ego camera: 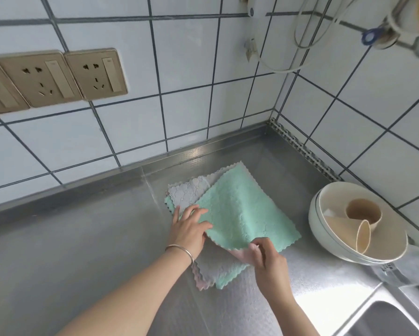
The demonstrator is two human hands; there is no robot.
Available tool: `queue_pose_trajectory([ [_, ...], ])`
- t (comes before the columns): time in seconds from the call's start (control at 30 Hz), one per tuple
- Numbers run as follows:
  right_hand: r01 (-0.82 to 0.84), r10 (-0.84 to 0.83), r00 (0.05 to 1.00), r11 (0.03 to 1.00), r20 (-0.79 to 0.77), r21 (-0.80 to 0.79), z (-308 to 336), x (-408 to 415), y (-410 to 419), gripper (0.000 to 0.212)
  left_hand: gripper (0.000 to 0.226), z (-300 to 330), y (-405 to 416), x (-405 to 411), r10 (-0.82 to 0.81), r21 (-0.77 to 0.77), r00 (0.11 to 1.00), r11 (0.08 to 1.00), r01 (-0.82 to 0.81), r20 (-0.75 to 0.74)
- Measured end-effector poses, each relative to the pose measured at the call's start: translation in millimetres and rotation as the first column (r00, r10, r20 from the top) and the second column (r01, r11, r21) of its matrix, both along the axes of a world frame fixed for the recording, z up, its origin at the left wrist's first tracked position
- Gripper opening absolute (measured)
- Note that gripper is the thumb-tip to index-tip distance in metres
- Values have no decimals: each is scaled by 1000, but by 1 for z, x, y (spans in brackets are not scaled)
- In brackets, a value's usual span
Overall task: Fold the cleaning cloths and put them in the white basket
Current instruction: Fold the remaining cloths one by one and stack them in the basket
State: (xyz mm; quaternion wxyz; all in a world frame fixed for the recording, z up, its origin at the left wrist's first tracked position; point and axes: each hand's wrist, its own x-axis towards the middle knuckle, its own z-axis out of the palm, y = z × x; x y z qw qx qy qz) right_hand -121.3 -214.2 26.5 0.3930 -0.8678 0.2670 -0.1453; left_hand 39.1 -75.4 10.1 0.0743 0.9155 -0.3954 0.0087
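A pile of cleaning cloths lies on the steel counter (87, 241). On top is a green cloth (240, 209), spread flat. Under it show a grey cloth (191, 194), a pink cloth (242, 255) and another green one (227, 278). My left hand (191, 229) rests at the green cloth's left edge, its thumb hidden under the edge. My right hand (267, 258) pinches the near edge of the green cloth and lifts it a little off the pink one. No white basket is in view.
A stack of white bowls (324, 229) holding beige cups (363, 212) stands at the right by the tiled wall. A sink (387, 318) opens at the lower right. Wall sockets (58, 77) sit on the back wall. A hose (303, 40) hangs in the corner.
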Motion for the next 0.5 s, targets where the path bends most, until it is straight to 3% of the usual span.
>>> queue_pose_trajectory([
  [0.1,-97,96,993,995,-63,-25,14,0,-5,37,50,-9,10,2,115,-11,985,993,-117,-125],
  [0.17,-189,172,971,978,-167,-89,21,2,-3,31,39,-9,14,-1,187,-83,938,972,-219,-292],
  [0.2,-232,200,959,962,-202,-147,24,4,-3,25,37,-8,17,-1,211,-92,928,964,-250,-307],
  [0.3,-247,199,959,936,-200,-251,38,8,-3,13,31,3,34,-1,174,-79,957,977,-197,-232],
  [0.43,-197,169,977,947,-127,-255,77,13,5,8,22,26,81,1,92,-177,996,980,-89,9],
  [0.5,-215,194,975,942,-105,-257,95,17,14,6,14,44,106,-3,122,-264,992,958,-113,18],
])
